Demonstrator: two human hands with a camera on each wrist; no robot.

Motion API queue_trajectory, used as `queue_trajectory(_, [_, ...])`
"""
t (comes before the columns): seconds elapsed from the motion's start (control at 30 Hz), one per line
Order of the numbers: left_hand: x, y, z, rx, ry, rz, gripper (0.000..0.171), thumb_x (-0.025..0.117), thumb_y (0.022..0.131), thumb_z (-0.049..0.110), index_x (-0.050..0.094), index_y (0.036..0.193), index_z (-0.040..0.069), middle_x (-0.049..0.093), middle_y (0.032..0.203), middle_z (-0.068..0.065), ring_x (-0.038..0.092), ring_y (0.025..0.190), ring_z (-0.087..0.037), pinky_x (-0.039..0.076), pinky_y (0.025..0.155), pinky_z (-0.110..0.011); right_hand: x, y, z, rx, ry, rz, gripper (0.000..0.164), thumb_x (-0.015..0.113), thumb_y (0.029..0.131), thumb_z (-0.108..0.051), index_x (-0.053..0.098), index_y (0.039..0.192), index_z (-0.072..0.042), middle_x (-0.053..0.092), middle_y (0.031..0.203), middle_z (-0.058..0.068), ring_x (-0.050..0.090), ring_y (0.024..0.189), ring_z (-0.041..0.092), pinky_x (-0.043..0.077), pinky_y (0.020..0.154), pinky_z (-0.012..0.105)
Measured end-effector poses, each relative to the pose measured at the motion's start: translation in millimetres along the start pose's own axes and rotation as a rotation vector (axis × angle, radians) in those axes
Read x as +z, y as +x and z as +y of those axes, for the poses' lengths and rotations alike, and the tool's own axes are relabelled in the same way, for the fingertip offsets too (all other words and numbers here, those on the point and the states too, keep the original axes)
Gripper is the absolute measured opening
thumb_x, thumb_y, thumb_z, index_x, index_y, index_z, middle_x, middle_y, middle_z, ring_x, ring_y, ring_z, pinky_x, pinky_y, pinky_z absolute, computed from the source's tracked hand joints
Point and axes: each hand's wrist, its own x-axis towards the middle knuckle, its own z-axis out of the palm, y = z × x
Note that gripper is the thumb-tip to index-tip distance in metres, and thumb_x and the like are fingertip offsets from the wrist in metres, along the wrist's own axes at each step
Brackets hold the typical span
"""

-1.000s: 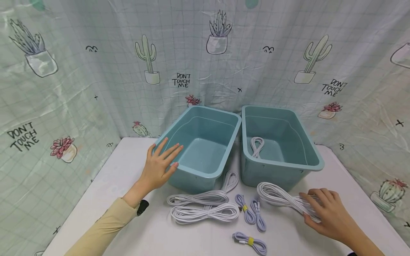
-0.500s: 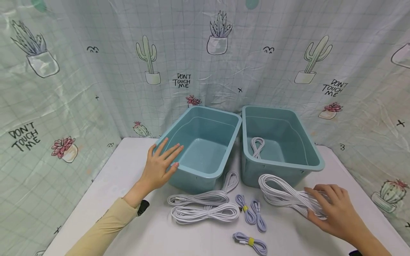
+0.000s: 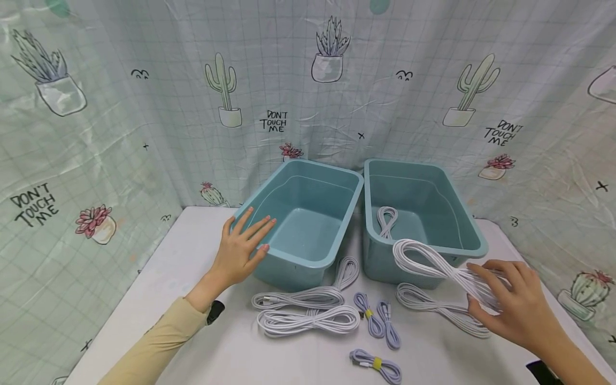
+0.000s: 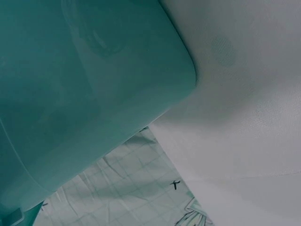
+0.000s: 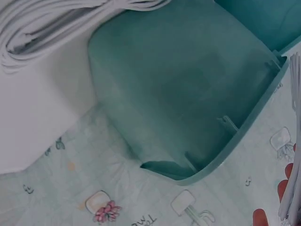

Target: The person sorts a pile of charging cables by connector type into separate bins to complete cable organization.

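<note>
My right hand (image 3: 512, 305) holds a coiled white cable (image 3: 464, 277) by its right end. Its loop reaches left and overlaps the front rim of the right blue-green bin (image 3: 425, 247). Directly below, a second coiled white cable (image 3: 425, 305) lies on the table. At the right edge of the right wrist view, fingertips (image 5: 283, 188) show against the held cable (image 5: 295, 165). My left hand (image 3: 238, 248) rests with spread fingers on the near left rim of the left bin (image 3: 308, 263), whose outer wall (image 4: 108, 61) fills much of the left wrist view.
Inside the right bin lies a small white cable coil (image 3: 386, 220). Larger white coils (image 3: 308, 322) lie before the left bin. Several lilac cables (image 3: 375, 363), some with yellow ties, lie front centre. A printed curtain (image 3: 269, 64) hangs behind the white table (image 3: 240, 353).
My right hand has lifted the upper white cable coil and moved it slightly right, exposing the coil beneath it. My left hand has stayed on the left bin's rim.
</note>
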Motion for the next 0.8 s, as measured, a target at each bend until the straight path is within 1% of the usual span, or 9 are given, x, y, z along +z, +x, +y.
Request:
queue_trajectory(0.13, [0.8, -0.5, -0.3, -0.004, -0.004, -0.003, 0.057, 0.017, 0.094, 0.05, 0.043, 0.133, 0.019, 0.053, 0.129, -0.006, 0.031, 0.13, -0.037, 0.02, 0.096, -0.062, 2, 8, 3, -0.006, 0.0, 0.043, 0.057, 0.039, 0.082, -0.049, 0.065, 0.089, 0.001, 0.053, 0.083, 0.022, 0.041, 0.072, 0.034, 0.026, 0.063, 0.045])
queue_trajectory(0.23, [1.5, -0.4, -0.4, -0.002, -0.008, 0.0, 0.057, 0.017, 0.094, 0.05, 0.044, 0.133, 0.018, 0.053, 0.129, -0.007, 0.031, 0.13, -0.037, 0.02, 0.096, -0.061, 4, 13, 6, -0.007, -0.026, 0.062, 0.057, 0.039, 0.082, -0.048, 0.064, 0.089, 0.002, 0.053, 0.082, 0.023, 0.042, 0.072, 0.036, 0.027, 0.062, 0.047])
queue_trajectory(0.43, [1.8, 0.3, -1.0, 0.0, -0.006, 0.009, 0.056, 0.018, 0.094, 0.05, 0.043, 0.133, 0.019, 0.053, 0.128, -0.007, 0.031, 0.13, -0.037, 0.02, 0.096, -0.062, 10, 25, 10, 0.041, -0.087, 0.057, 0.06, 0.037, 0.081, -0.051, 0.064, 0.091, 0.001, 0.053, 0.085, 0.024, 0.043, 0.074, 0.039, 0.028, 0.058, 0.049])
queue_trajectory(0.6, [2.1, 0.8, -0.7, -0.001, -0.011, 0.01, 0.055, 0.019, 0.095, 0.049, 0.042, 0.134, 0.02, 0.053, 0.128, -0.007, 0.031, 0.129, -0.037, 0.02, 0.096, -0.062, 17, 36, 15, 0.05, -0.116, 0.083, 0.057, 0.039, 0.08, -0.049, 0.064, 0.092, 0.002, 0.053, 0.086, 0.025, 0.043, 0.072, 0.04, 0.03, 0.055, 0.051])
queue_trajectory(0.8, [2.5, 0.2, 0.0, -0.008, -0.011, 0.013, 0.057, 0.017, 0.094, 0.05, 0.043, 0.134, 0.019, 0.053, 0.128, -0.007, 0.031, 0.13, -0.037, 0.019, 0.097, -0.062, 25, 48, 20, 0.065, -0.136, 0.094, 0.055, 0.039, 0.079, -0.046, 0.064, 0.091, 0.002, 0.052, 0.085, 0.025, 0.041, 0.071, 0.041, 0.029, 0.052, 0.052])
